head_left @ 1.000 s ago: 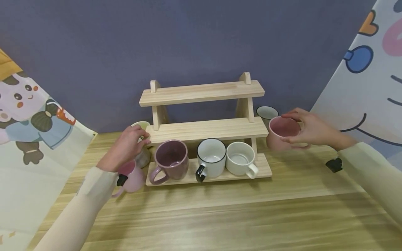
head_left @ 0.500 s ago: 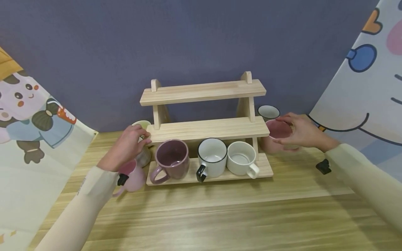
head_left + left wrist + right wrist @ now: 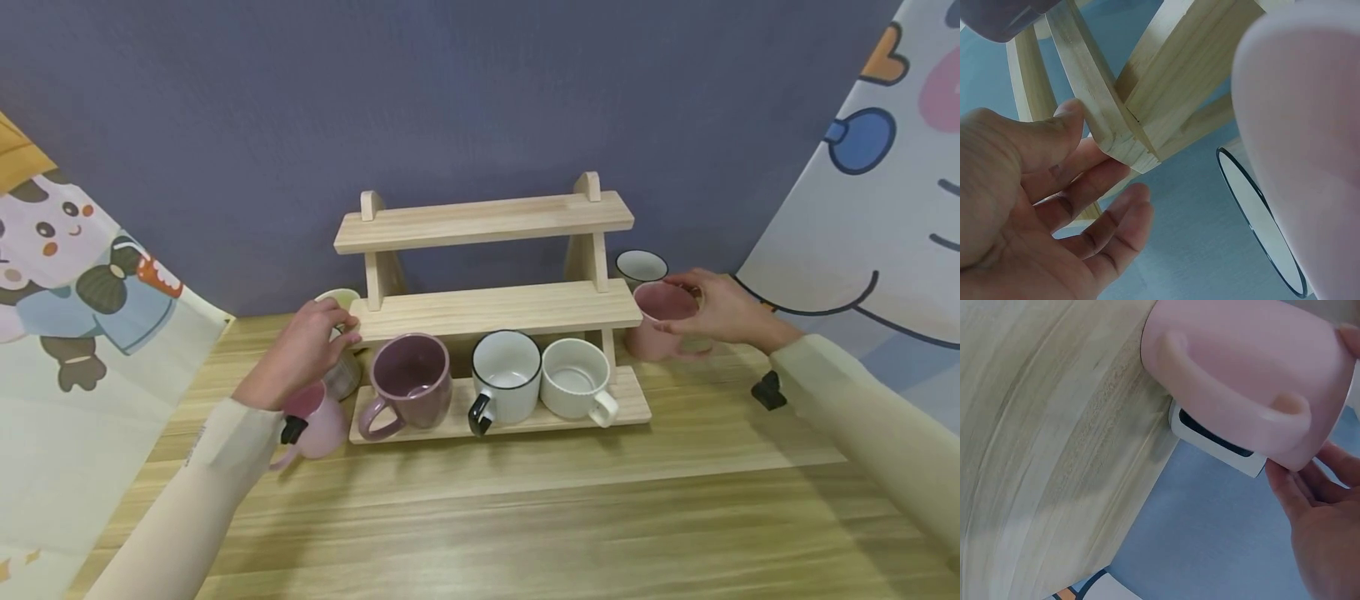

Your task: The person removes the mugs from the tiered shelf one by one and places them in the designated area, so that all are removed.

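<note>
At the left end of the tiered wooden rack (image 3: 495,310), my left hand (image 3: 303,348) pinches the middle board. The left wrist view shows the thumb and fingers at that board's corner (image 3: 1129,150). My right hand (image 3: 726,310) grips a pink mug (image 3: 651,340) near its rim, right of the rack. In the right wrist view the pink mug's base is against the tabletop, its handle (image 3: 1229,403) facing the camera. The bottom board bears a purple mug (image 3: 411,383), a white mug with black handle (image 3: 507,379) and a cream cup (image 3: 576,379).
A white dark-rimmed mug (image 3: 641,267) stands behind the pink one. Left of the rack, partly behind my left arm, are a light pink mug (image 3: 324,429), a greyish cup (image 3: 343,377) and a cup with a pale green inside (image 3: 341,297). A blue-grey wall (image 3: 480,92) rises behind.
The right hand has moved the pink mug leftward, closer to the rack and the dark-rimmed mug, and lowered it. The left hand stays at the board's end.
</note>
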Tool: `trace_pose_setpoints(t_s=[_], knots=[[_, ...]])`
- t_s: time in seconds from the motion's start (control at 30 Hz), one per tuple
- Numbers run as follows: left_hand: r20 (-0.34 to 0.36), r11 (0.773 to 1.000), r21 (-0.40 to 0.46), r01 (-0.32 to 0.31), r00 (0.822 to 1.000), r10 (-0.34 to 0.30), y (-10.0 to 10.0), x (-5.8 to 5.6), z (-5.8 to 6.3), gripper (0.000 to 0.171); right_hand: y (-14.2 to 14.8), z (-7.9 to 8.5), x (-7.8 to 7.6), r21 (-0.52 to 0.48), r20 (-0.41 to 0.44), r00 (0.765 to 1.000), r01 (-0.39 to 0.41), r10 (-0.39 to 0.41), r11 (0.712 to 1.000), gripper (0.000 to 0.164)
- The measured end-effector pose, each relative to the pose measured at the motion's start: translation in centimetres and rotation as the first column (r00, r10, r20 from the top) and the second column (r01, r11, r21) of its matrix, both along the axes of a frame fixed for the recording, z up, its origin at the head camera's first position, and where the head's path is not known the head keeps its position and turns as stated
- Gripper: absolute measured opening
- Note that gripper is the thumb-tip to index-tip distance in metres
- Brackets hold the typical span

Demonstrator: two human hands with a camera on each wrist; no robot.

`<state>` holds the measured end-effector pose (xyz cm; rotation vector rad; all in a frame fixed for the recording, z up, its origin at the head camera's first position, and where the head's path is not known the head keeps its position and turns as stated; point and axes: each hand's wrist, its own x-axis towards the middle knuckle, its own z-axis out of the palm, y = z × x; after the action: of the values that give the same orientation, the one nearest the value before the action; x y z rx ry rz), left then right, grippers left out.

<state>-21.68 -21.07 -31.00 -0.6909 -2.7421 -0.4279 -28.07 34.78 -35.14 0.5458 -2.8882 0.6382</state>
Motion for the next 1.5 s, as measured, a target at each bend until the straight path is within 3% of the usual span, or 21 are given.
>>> trace_pose_setpoints(t_s=[0.23,0.6,0.87,1.1,1.33,1.5], knots=[[0.012,1.000,0.000,-0.008,1.000,0.008,0.0,0.1,-0.2,0.015,0.1,-0.1,-0.6,-0.019,0.063,0.998,0.015,-0.013,1.000,0.083],[-0.004,1.000,0.005,0.000,1.000,0.000,-0.1,0.1,-0.1,0.014,0.2,-0.1,-1.6,0.007,0.039,0.999,-0.023,0.023,1.000,0.073],[-0.007,1.000,0.000,-0.006,1.000,0.006,-0.1,0.0,0.1,0.014,0.0,0.8,-1.8,0.013,0.081,0.997,-0.016,0.015,1.000,0.076],[0.006,1.000,-0.017,-0.008,1.000,0.008,-0.1,0.0,0.0,0.015,-0.4,2.0,-0.2,-0.032,0.058,0.998,-0.032,0.034,0.999,0.067],[0.004,1.000,-0.011,-0.004,1.000,0.004,-0.1,0.1,0.0,0.015,-3.2,3.7,2.7,-0.081,-0.068,0.995,-0.084,0.079,0.993,0.056],[0.020,1.000,-0.017,-0.014,1.000,0.014,0.0,0.1,0.2,0.016,-5.8,4.5,4.9,-0.120,-0.178,0.973,-0.172,0.149,0.978,0.046]])
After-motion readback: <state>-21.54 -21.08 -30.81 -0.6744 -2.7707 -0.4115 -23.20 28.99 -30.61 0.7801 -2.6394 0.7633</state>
